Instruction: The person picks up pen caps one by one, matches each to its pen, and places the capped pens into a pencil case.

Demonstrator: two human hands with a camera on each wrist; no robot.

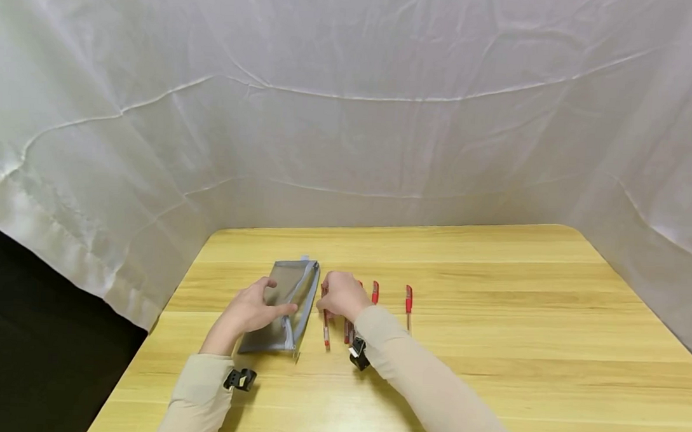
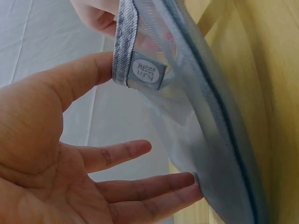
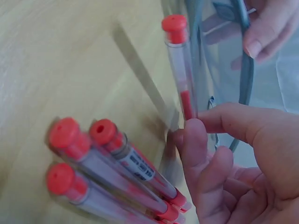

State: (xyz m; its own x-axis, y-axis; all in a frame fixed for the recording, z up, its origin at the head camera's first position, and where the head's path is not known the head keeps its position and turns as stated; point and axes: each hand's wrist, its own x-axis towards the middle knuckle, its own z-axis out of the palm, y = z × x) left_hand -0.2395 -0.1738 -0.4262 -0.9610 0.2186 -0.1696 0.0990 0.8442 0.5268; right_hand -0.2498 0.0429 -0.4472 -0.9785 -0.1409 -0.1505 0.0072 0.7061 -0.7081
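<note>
Pinches red-ink pen (image 3: 181,74), clear-barrelled with red end plug, between thumb and fingertips of right hand (image 1: 343,295). Holds pen tilted, plug end raised off wooden desk (image 1: 519,349), just right of gray mesh zip pouch (image 1: 285,274). Rests left hand (image 1: 251,311) at pouch, fingers straight and spread apart, thumb touching hem near small cloth label (image 2: 148,70). Shows pouch lying on left part of desk, mouth gaping along the side facing the pens. Shows three more red pens (image 3: 136,164) side by side on desk, near right hand; another red-capped pen (image 1: 408,299) farther right, apart from them. Includes black wrist cameras (image 1: 240,379) on both beige sleeves (image 1: 426,378), pale fabric curtain (image 1: 406,142) behind desk.
</note>
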